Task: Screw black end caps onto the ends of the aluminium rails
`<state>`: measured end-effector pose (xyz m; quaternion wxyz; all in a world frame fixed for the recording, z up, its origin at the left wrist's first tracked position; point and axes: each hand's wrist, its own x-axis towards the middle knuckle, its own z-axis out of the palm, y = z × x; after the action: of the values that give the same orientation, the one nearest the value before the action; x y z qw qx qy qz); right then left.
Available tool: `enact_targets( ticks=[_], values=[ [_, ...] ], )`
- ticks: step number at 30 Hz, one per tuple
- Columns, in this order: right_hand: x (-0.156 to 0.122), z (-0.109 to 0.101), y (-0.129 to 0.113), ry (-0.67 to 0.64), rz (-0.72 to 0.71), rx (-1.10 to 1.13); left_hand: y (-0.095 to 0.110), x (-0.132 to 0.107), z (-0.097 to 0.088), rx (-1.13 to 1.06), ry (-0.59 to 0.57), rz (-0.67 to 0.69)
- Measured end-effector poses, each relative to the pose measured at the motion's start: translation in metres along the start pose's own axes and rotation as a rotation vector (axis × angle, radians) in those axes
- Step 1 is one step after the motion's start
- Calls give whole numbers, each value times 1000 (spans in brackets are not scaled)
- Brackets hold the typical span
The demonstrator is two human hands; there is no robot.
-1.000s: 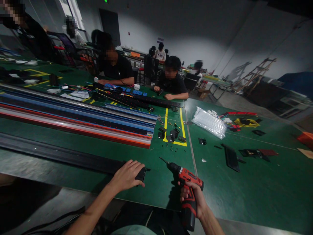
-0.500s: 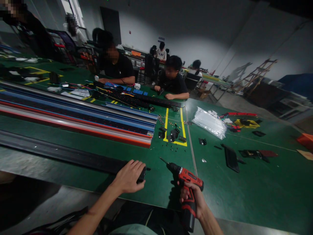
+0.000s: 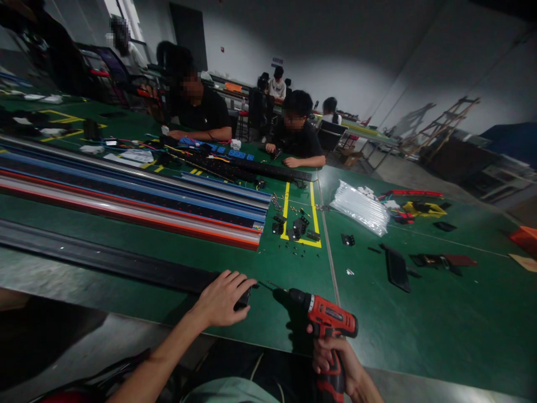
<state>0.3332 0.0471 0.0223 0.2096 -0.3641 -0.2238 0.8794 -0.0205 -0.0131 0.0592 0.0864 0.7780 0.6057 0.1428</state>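
My right hand is wrapped around the grip of a red and black cordless drill. The drill lies level over the green table, its long thin bit pointing left. That bit's tip is close to the end of a long black profile, where a small dark piece juts out; whether they touch I cannot tell. My left hand grips this end from above, fingers over the top and thumb on the near side. The palm hides part of the end.
Blue, black and orange strips lie stacked beyond the profile. Black brackets and scattered screws sit by yellow tape. To the right are a clear plastic bag of white sticks and a phone-like black slab. Two co-workers sit across the table.
The drill has turned from slanting up-left to nearly level, and its bit has come left and slightly down to the profile's end. My left hand stays on the profile, its fingers slightly more extended.
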Motion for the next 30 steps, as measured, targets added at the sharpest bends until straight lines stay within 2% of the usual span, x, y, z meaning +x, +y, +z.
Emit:
enact_targets(
  ticks=[7, 15, 30],
  values=[
    [-14, 2, 8, -69, 17, -64, 2, 2, -3, -18, -8, 0],
    [-5, 19, 10, -105, 45, -83, 1, 1, -3, -22, -19, 5],
    [-1, 19, 10, -111, 75, -58, 0, 2, -2, -17, -17, -2]
  ],
)
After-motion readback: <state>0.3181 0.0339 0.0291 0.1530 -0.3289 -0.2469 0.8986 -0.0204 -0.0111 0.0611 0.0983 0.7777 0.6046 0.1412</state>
